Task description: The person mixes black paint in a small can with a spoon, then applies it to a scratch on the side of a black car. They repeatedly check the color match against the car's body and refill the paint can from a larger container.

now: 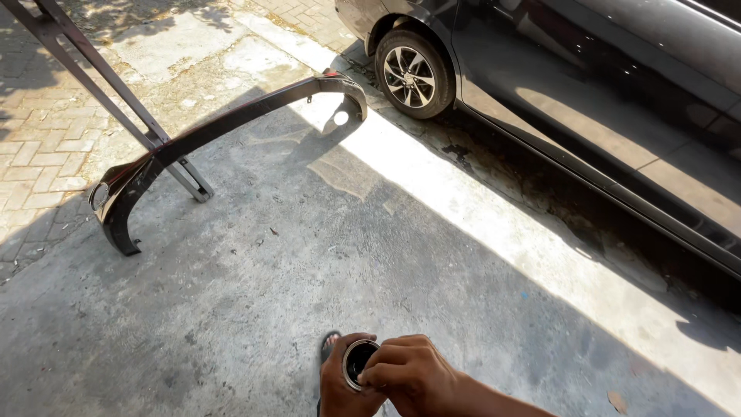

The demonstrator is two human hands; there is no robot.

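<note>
Hands meet low at the near edge of the view, over the concrete floor (309,262). Left hand (340,382) cups a small round ring-shaped part (357,361) from below and behind, its fingers wrapped round the rim. Right hand (409,374) comes over the top, its fingers (378,369) bunched and pinching the near rim of the same part. Both hands grip it; it rests on nothing.

Part shows a bright metallic rim round a dark hollow centre, like a trim ring or lamp surround. Judged light, since it sits easily in one palm. Judged stiff, probably thin plastic or plated shell, so likely to crack or scratch if squeezed hard or dropped on concrete. Polished rim probably slick. Best hold looks to be the outer edge, fingers spread round the circumference, not the shiny face.

Just below the hands, a sandalled foot (327,345) peeks out.

Farther out, to the left, a long dark car bumper (231,116) stands on edge on the floor, curved, with a round opening at each end. It leans against a slanted metal post (100,85). Brick paving (38,131) lies beyond it.

Far right, a dark car (587,93) is parked in the sun, one alloy wheel (411,76) in view.
</note>
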